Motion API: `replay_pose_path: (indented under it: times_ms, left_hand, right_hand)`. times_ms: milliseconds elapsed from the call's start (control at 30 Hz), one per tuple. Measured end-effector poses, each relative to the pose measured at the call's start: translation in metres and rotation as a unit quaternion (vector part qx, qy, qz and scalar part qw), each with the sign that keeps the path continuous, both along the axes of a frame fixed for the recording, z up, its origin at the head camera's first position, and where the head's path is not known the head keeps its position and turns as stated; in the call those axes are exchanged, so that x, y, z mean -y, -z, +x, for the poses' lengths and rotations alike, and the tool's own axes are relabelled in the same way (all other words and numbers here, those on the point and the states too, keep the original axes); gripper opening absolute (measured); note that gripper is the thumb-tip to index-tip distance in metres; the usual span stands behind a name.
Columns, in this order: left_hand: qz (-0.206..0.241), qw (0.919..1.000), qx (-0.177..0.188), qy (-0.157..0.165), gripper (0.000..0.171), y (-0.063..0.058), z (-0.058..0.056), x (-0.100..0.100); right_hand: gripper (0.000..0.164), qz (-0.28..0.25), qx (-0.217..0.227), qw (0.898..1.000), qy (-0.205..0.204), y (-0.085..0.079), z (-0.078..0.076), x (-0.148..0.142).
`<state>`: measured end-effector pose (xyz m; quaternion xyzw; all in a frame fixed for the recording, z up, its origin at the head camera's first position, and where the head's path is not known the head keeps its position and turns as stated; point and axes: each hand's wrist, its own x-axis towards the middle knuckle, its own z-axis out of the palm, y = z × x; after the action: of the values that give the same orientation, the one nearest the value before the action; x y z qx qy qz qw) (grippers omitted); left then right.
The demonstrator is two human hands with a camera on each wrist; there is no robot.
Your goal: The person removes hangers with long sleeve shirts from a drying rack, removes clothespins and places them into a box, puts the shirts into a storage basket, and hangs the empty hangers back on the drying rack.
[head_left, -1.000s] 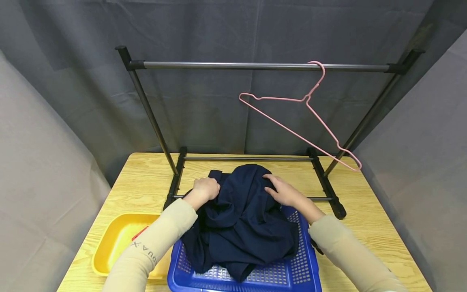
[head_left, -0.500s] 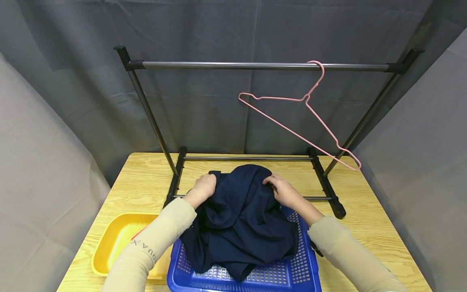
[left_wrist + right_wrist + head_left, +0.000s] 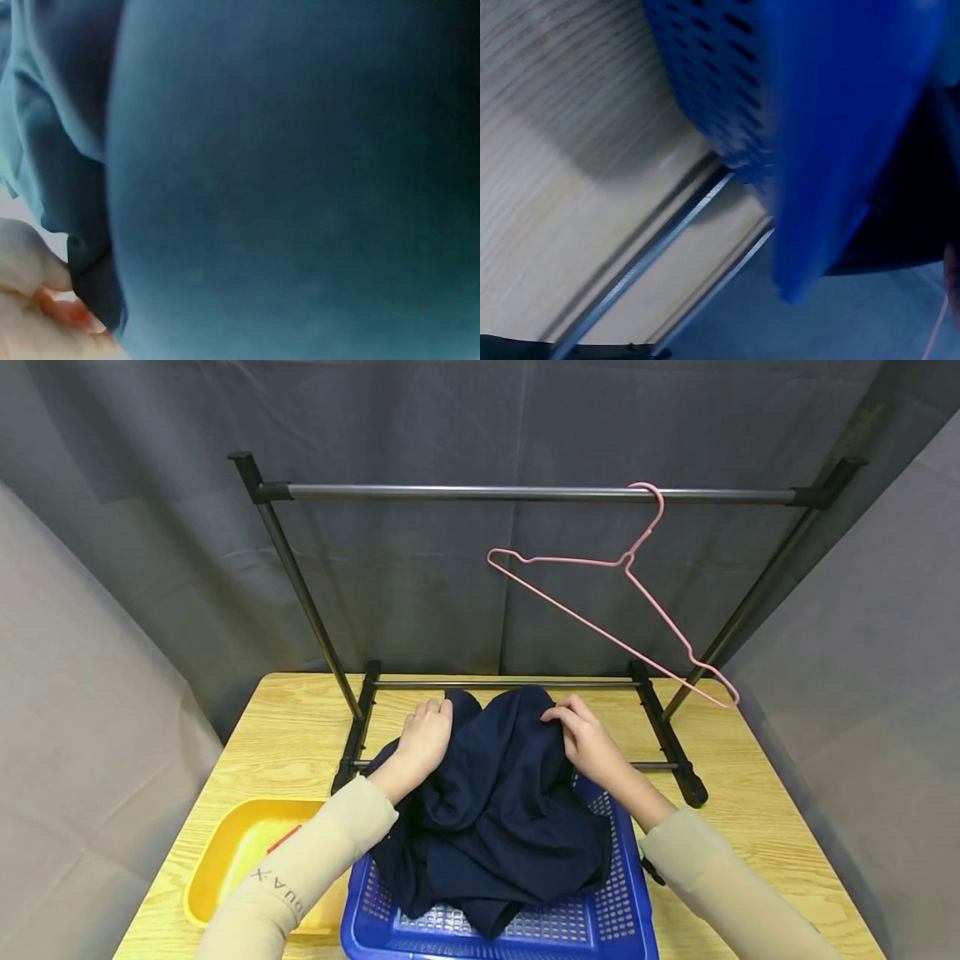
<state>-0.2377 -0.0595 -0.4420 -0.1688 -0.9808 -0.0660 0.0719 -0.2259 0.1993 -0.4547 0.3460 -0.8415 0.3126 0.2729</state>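
A crumpled navy garment point(image 3: 495, 810) lies bunched over a blue perforated basket point(image 3: 648, 935), its lower folds spread inside and its upper part raised past the far rim. My left hand point(image 3: 426, 739) grips the garment's upper left edge, knuckles up. In the left wrist view, fabric point(image 3: 285, 187) fills most of the picture, and the thumb and fingers point(image 3: 30, 270) pinch a fold at lower left. On the other side, my right hand point(image 3: 588, 743) pinches the upper right edge between thumb and fingertips. The right wrist view mostly shows the basket's wall point(image 3: 817, 150).
Behind the basket stands a black metal garment rack point(image 3: 465, 493) with low crossbars. A pink hanger point(image 3: 592, 562) hangs from the right part of its top bar. A yellow tray point(image 3: 225, 852) holding a red item point(image 3: 285, 837) sits left on the wooden table point(image 3: 285, 727), partly under the left sleeve.
Both hands have risen a little, lifting the garment's upper edge away from me. The right fingers, looser at first, have closed on the cloth. The basket and hanger stay put.
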Motion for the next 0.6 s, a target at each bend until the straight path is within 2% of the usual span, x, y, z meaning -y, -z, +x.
replay_pose_path:
  times_ms: [100, 233, 367, 600]
  left_hand:
    - [0.000, 0.9986, -0.051, 0.012, 0.007, -0.003, 0.006, -0.001]
    - [0.003, 0.9922, -0.122, 0.026, 0.006, -0.009, 0.012, 0.000]
    - [0.015, 0.9825, -0.180, 0.046, 0.010, -0.017, 0.020, 0.001]
    - [0.057, 0.9591, -0.259, 0.099, 0.020, -0.034, 0.037, 0.004]
  right_hand:
    - [0.032, -0.004, -0.026, 1.000, 0.000, -0.009, 0.006, 0.002]
    - [0.030, -0.009, -0.069, 0.998, -0.005, -0.021, 0.014, 0.006]
    - [0.024, -0.013, -0.114, 0.993, -0.014, -0.035, 0.026, 0.010]
    - [0.029, 0.000, -0.201, 0.979, -0.023, -0.058, 0.051, 0.018]
